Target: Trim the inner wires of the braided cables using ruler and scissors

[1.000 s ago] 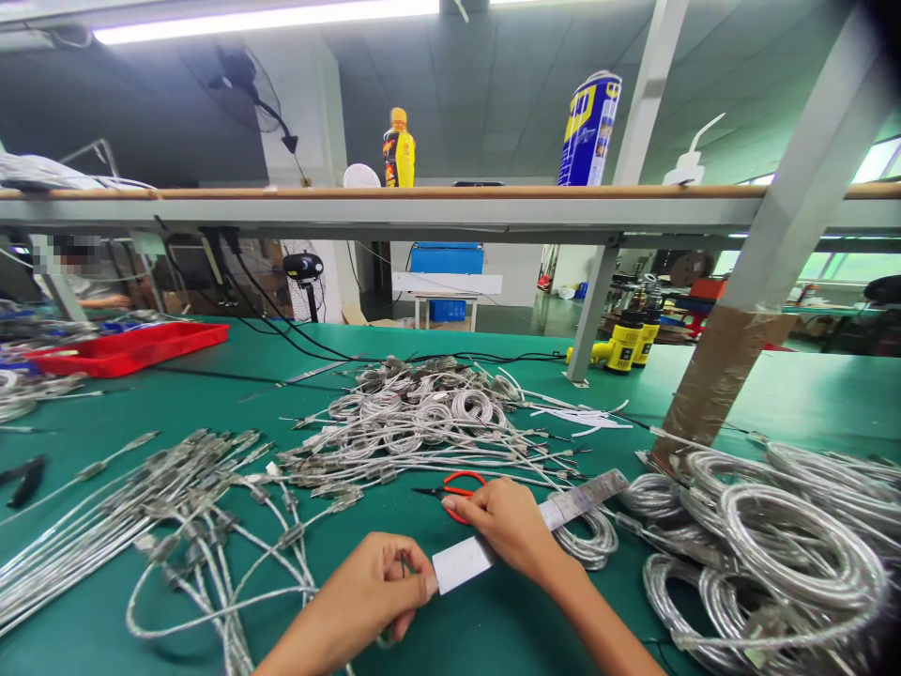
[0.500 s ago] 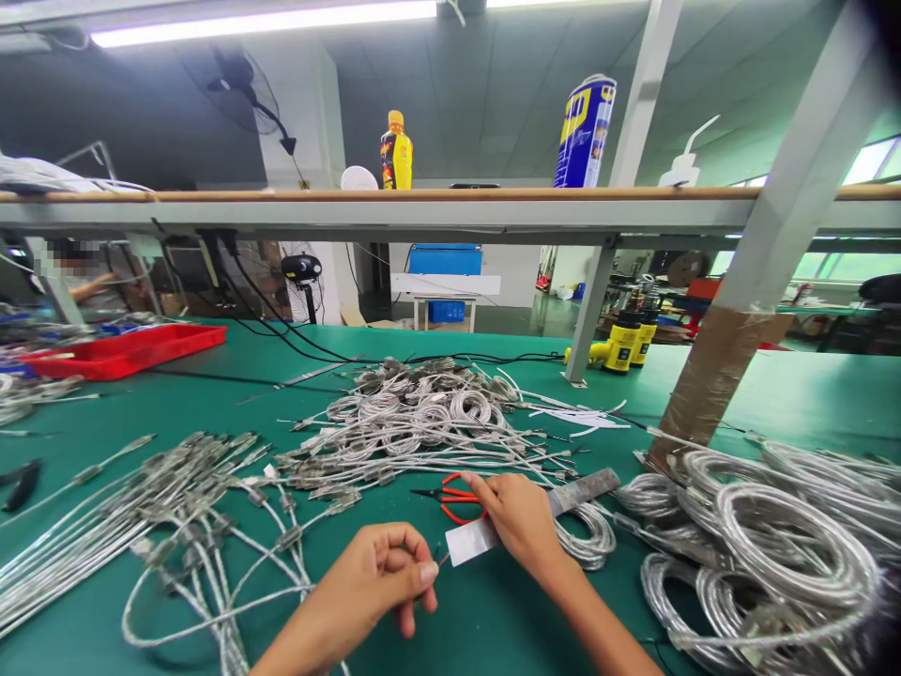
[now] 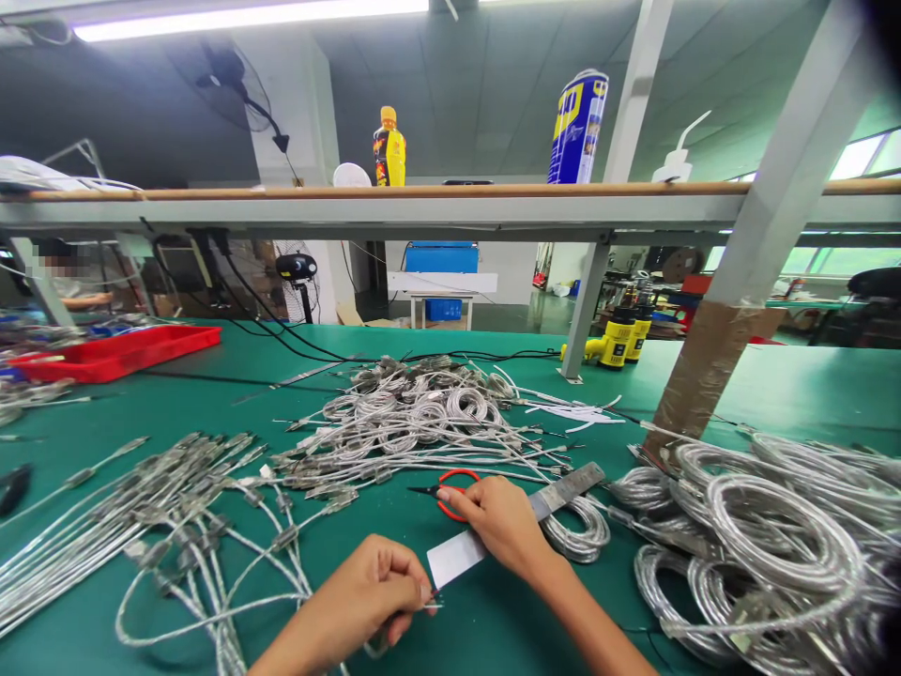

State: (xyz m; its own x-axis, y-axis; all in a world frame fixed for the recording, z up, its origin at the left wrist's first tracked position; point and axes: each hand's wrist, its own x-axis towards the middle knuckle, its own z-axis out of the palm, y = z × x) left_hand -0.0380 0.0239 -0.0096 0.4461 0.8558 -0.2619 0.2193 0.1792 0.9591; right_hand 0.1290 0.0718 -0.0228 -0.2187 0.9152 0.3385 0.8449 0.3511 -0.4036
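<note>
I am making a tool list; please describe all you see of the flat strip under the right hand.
The strip is long, narrow and looks metallic: its near end is pale, its far part grey and mottled. It slants away to the right, its far end near a coiled cable. The right hand holds and covers its middle.

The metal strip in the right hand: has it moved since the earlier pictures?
Yes, leftward: the metal strip now has its far end nearer the foot of the grey shelf post.
</note>
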